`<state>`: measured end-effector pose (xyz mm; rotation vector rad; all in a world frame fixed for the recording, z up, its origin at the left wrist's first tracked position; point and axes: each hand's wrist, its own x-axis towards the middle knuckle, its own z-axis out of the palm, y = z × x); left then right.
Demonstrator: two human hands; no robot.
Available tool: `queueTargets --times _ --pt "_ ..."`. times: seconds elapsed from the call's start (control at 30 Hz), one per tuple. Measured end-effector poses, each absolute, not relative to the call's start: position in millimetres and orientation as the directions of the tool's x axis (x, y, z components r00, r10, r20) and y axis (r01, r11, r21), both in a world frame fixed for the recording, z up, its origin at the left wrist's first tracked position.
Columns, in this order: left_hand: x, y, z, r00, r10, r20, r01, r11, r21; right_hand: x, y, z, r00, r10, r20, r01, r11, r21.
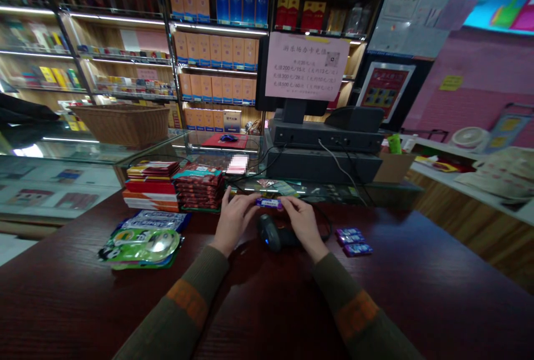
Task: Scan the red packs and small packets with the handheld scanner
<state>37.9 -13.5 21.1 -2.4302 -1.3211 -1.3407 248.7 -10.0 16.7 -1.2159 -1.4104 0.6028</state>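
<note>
A small purple candy pack (269,203) with a white label strip is held up level between my two hands, above the table. My left hand (234,220) pinches its left end, thumb and fingers closed. At the other end, the fingertips of my right hand (303,225) grip it. Just below the pack lies a black barcode scanner (272,233) with a small blue light; its handle runs partly behind my right hand. Several similar purple packs (354,242) lie together to the right of that hand.
Left of my hands are stacked red packets (199,190), red and orange boxes (151,193) and a green panda-printed package (144,244). Behind stand a dark cash register (323,162) with cables, a glass counter, a wicker basket (125,125) and shelves of boxed goods.
</note>
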Motion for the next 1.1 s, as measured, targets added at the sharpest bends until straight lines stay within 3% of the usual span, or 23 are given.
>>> queueTargets --times 0.27,0.83,1.1 --pt "36 -9 14 0.295 0.67 0.681 0.72 -0.625 0.303 249 -9 13 0.144 0.898 0.416 0.347 0.348 -0.871" --pt "32 -6 6 0.24 0.759 0.605 0.738 -0.547 0.394 244 -12 15 0.059 0.913 0.404 0.253 0.378 -0.891" --pt "33 -7 8 0.252 0.775 0.579 0.717 -0.552 0.425 245 -11 11 0.085 0.913 0.398 0.301 0.357 -0.884"
